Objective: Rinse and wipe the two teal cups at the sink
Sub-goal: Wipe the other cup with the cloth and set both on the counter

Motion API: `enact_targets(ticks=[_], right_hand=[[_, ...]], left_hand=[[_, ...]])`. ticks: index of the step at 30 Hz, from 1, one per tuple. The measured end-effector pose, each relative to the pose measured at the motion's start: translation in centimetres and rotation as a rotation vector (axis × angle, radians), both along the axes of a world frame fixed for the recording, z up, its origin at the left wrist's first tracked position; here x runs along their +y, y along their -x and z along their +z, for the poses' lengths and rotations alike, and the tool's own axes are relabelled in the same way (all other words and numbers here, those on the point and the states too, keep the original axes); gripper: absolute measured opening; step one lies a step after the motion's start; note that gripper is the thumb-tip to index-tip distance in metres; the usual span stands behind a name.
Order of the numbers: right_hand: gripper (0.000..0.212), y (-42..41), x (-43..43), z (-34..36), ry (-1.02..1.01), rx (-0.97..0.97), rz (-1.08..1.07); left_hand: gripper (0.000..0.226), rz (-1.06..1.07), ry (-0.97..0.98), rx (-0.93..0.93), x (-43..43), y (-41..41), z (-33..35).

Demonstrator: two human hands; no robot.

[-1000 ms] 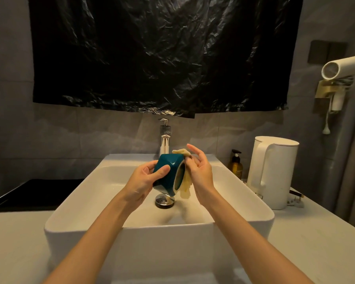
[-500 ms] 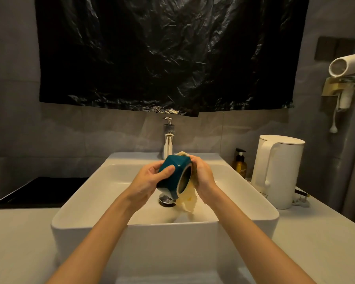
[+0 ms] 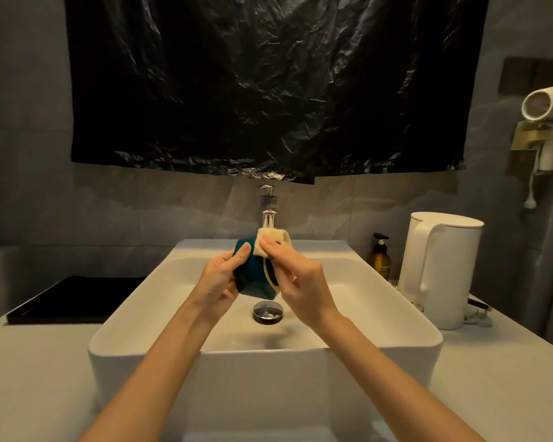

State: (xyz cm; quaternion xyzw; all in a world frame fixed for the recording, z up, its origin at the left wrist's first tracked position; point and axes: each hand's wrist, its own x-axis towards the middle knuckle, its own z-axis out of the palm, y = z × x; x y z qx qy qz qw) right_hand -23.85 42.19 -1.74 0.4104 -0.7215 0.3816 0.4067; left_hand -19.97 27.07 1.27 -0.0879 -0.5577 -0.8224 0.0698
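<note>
One teal cup [image 3: 256, 279] lies on its side in the air above the white sink basin [image 3: 147, 314], its mouth turned to the right. My left hand [image 3: 219, 280] grips its base end from the left, thumb on top. My right hand [image 3: 300, 282] presses a pale yellow cloth [image 3: 272, 242] over the cup's upper rim, fingers flat on the cloth. The cloth's lower part is hidden behind my right hand. No second teal cup shows in the frame.
A chrome tap [image 3: 268, 212] stands behind the basin and a chrome drain plug [image 3: 268, 311] sits in its floor. To the right are a white kettle [image 3: 441, 269] and a brown pump bottle [image 3: 380, 258]. A black tray [image 3: 74, 299] lies on the counter at the left.
The cloth has moved from hanging below the cup's mouth up onto its top rim. My right hand shifted over the cup, and the cup has turned in my left hand.
</note>
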Motion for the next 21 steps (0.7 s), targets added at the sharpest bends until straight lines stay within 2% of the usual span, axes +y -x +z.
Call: enact_targets(ticks=[2,5,10,15,21], right_hand=[[0.042,-0.1,0.0,0.3,0.042,-0.068,-0.025],[0.039,0.2,0.0,0.4,0.168,-0.311,-0.081],[0.042,-0.3,0.1,0.4,0.001,-0.05,-0.044],[0.037,0.4,0.1,0.7,0.204,-0.447,-0.065],[0.04,-0.7,0.6,0.8,0.22,-0.457,-0.037]], left_hand=[[0.015,-0.011,0.029,0.009,0.0,-0.1,0.0],[0.014,-0.03,0.049,0.014,0.2,-0.3,0.1],[0.017,-0.059,0.069,-0.001,0.0,-0.4,0.2],[0.016,-0.078,0.066,0.025,0.2,-0.7,0.2],[0.019,-0.111,-0.1,0.052,-0.2,-0.6,0.4]])
